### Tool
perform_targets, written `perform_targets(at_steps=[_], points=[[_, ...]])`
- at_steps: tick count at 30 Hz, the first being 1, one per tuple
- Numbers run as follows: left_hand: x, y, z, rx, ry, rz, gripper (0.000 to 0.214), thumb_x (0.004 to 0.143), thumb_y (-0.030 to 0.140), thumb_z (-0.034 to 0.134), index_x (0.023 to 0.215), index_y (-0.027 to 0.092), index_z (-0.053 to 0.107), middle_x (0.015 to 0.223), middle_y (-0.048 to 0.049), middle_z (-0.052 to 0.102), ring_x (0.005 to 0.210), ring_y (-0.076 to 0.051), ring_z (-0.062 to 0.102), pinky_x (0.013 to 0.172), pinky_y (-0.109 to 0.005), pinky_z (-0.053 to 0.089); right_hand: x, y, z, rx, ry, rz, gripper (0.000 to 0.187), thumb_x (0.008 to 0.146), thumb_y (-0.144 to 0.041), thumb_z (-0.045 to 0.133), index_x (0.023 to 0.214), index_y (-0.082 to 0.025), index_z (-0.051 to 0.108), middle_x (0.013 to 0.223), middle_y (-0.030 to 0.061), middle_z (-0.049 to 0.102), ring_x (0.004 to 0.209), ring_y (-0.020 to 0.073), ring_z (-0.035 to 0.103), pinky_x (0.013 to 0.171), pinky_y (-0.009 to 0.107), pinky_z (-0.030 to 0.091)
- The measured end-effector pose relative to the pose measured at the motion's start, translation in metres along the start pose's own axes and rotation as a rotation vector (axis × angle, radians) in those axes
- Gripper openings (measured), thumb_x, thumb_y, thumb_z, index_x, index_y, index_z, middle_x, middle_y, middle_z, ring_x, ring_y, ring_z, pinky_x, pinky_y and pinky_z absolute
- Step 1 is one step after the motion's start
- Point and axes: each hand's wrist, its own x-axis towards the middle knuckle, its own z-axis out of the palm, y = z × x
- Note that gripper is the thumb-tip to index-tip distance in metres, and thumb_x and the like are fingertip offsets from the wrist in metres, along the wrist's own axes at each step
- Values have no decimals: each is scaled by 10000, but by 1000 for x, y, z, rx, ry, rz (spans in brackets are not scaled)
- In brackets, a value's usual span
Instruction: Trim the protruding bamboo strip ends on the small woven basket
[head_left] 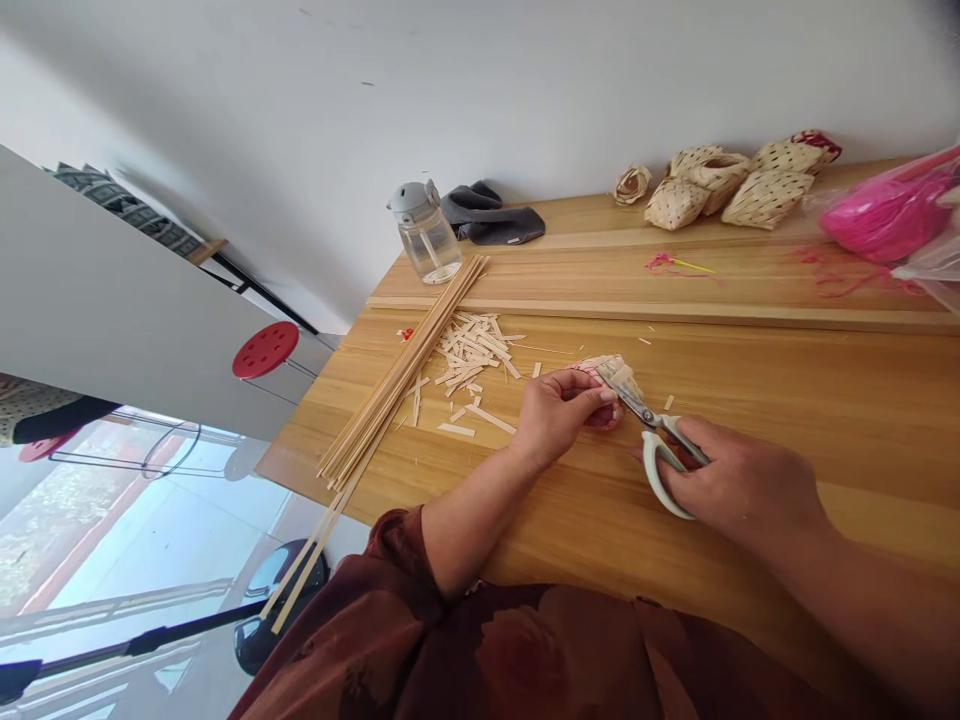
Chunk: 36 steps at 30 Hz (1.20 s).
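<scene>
So, your left hand [559,415] is closed in a firm pinch on a small woven piece [611,378], with your fingers wrapped over it. The piece sits out on the wooden table [862,420], pale strips with a little pink showing at its edge. Your right hand [742,490] is wrapped around the white loops of the scissors [652,440], and their tips reach right up to the piece. From this view, you can't tell whether the blades are parted or biting on a strip.

As for what's done and what's left, the table gives a partial picture. Along the raised shelf [660,312] by the wall sits a cluster of finished-looking woven pouches [769,185], with a small woven coil [632,184] just beside them. To your left, a long bundle of strips [397,370] lies whole, with plenty of material in it and its ends running past the table edge. Right beside it is a loose heap of short offcuts [472,350], with a few stray bits scattered nearby. Pink yarn [889,215] sits in a plastic bag at the far right, and a scrap of pink thread [667,263] lies on the shelf. A clear bottle [425,232] and a gray cloth [491,215] stand near the wall.
</scene>
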Motion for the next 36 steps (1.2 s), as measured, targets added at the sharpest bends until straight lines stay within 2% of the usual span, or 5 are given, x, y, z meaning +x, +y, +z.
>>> perform_targets(at_steps=[8, 18, 22, 27, 36], points=[[-1, -1, -1, -5, -27, -18, 609, 512, 589, 996, 743, 136, 660, 681, -18, 727, 587, -135, 683, 655, -298, 590, 3, 3, 0, 4, -71, 62, 329, 879, -515, 571, 706, -237, 590, 573, -2, 516, 538, 138, 379, 562, 291, 210], [-1, 3, -2, 17, -103, -75, 613, 574, 638, 961, 771, 108, 723, 716, -50, 727, 627, -131, 685, 675, -281, 586, 6, 12, 3, 5, -13, 13, 299, 878, -443, 564, 671, -229, 537, 560, -3, 472, 528, 134, 332, 551, 301, 211], [0, 3, -1, -39, -69, -70, 593, 543, 618, 975, 734, 123, 710, 699, -22, 703, 589, -106, 631, 655, -278, 546, 7, 13, 3, 17, 6, -10, 352, 891, -475, 559, 648, -221, 539, 554, 2, 466, 519, 123, 333, 535, 301, 208], [3, 3, 0, -75, 18, 24, 520, 496, 474, 1019, 801, 140, 762, 778, -18, 738, 727, -102, 653, 692, -226, 478, 6, 14, 6, 21, 43, -34, 340, 907, -448, 552, 653, -223, 530, 573, 7, 497, 530, 127, 364, 549, 298, 228], [5, -3, 0, -79, 58, 96, 505, 496, 451, 1024, 745, 135, 719, 732, -5, 722, 691, -95, 645, 687, -231, 528, 4, 11, 5, 67, -2, 4, 325, 854, -459, 641, 651, -242, 509, 561, -19, 485, 511, 132, 375, 537, 301, 287]])
